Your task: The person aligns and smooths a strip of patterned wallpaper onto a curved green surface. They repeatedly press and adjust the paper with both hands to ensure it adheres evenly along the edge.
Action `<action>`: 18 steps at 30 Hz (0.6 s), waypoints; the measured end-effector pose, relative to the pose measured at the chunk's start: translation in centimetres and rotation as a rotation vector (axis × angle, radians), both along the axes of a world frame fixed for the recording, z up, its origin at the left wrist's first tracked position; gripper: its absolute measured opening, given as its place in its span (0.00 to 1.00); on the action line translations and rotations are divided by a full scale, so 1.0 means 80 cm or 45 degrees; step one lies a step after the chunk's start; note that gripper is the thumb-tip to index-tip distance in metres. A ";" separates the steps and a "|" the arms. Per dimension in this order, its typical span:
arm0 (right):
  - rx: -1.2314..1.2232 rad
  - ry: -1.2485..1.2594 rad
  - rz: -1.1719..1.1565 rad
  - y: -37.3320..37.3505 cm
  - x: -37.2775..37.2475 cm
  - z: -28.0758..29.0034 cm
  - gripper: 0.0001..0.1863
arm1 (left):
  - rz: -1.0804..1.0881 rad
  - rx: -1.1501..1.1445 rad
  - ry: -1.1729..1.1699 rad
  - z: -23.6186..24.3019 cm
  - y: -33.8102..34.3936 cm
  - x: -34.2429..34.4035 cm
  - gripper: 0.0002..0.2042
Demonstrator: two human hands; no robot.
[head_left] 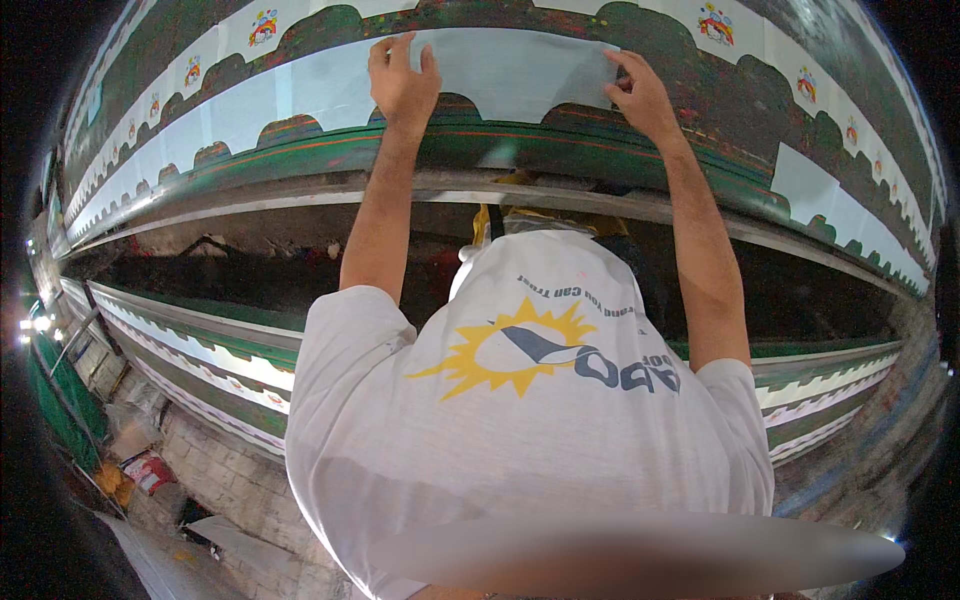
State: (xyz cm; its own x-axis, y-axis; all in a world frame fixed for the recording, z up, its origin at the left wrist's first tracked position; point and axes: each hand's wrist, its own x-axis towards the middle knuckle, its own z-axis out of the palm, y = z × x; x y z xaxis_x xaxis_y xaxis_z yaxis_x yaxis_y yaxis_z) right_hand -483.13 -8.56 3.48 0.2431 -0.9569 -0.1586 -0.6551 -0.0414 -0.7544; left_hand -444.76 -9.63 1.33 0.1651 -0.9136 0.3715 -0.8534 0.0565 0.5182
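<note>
Pale, smooth stencil sheet (510, 70) lies flat against the green painted panel (600, 150), high up. The left hand (403, 80) presses it with fingers spread; the right hand (640, 92) pinches its right edge. Scalloped white border strips (850, 215) run alongside.

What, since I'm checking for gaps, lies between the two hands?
A pale sheet spans from left hand to right hand, against the green panel; head view.

White short-sleeved T-shirt (520, 420), yellow sun print
</note>
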 end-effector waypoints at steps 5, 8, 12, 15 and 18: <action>0.031 -0.279 -0.063 0.011 -0.011 0.005 0.28 | -0.160 -0.083 -0.510 -0.016 0.004 -0.034 0.32; 0.011 -0.286 -0.159 0.031 -0.042 0.013 0.25 | -0.078 0.018 -0.606 -0.026 0.014 -0.069 0.39; -0.032 -0.157 -0.317 0.067 -0.111 0.021 0.21 | -0.113 0.092 -0.408 -0.034 0.021 -0.134 0.43; -0.079 -0.036 -0.421 0.085 -0.180 0.021 0.19 | -0.227 0.137 -0.319 -0.033 0.028 -0.209 0.45; -0.219 0.058 -0.474 0.090 -0.260 0.014 0.19 | -0.373 0.197 -0.433 -0.024 0.044 -0.295 0.43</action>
